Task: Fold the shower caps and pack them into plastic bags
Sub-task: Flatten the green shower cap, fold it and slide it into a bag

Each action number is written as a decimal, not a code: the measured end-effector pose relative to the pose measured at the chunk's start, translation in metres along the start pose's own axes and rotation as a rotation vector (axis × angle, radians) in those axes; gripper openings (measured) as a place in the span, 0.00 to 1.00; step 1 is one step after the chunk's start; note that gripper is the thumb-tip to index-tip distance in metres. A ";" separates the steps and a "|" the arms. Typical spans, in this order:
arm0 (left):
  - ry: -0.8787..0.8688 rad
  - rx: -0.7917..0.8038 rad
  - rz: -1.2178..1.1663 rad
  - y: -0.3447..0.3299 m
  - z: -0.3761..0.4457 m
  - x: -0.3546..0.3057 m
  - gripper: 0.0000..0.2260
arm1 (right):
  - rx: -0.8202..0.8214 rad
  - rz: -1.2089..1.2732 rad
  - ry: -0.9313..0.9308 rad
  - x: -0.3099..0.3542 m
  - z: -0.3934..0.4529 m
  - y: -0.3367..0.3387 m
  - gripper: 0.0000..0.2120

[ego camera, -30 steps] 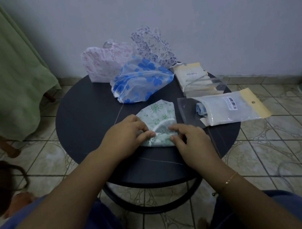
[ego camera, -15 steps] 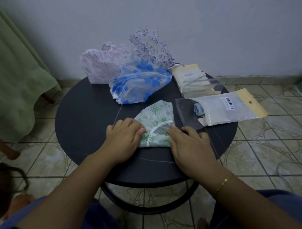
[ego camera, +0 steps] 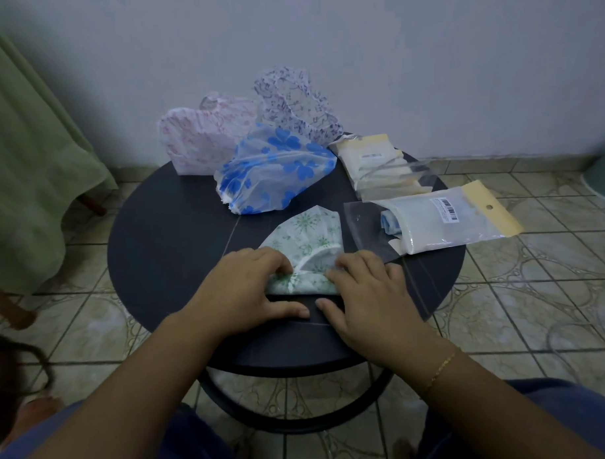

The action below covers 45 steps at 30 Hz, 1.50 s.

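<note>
Green-flowered shower cap (ego camera: 308,239) lies part-folded at the near middle of the round dark worktop (ego camera: 164,241). Left hand (ego camera: 248,293) and right hand (ego camera: 368,295) each curl their fingers onto its near fold, grasping it, thumbs flat on the worktop. Just right: a filled plastic bag (ego camera: 445,224). Behind: blue-flowered cap (ego camera: 275,172), pink cap (ego camera: 202,140), purple cap (ego camera: 296,102), stack of empty bags (ego camera: 377,165).

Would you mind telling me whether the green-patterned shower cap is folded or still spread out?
Partly folded: the green shower cap lies in a wedge, its near edge doubled under the left hand and right hand.
</note>
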<state>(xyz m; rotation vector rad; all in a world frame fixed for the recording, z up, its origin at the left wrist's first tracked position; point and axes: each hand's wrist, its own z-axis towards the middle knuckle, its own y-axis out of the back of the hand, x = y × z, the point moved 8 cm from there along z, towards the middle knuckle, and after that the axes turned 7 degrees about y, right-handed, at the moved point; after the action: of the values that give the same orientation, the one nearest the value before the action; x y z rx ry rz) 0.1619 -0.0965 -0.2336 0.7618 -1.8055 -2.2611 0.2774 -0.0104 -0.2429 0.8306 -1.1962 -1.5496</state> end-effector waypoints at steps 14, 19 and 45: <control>0.244 0.133 -0.136 -0.001 0.004 0.023 0.18 | 0.030 0.586 -0.226 -0.025 0.003 -0.004 0.09; 0.357 0.075 -0.099 0.002 0.009 0.028 0.18 | -0.057 0.755 -0.382 -0.033 0.007 -0.006 0.08; 0.133 0.132 0.103 -0.026 0.013 0.009 0.38 | 0.137 0.131 -0.013 0.004 0.010 -0.005 0.19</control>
<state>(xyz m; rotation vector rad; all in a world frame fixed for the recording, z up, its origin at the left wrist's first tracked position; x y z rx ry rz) 0.1535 -0.0819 -0.2587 0.8009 -1.8996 -1.9945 0.2654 -0.0105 -0.2444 0.8147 -1.3507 -1.3806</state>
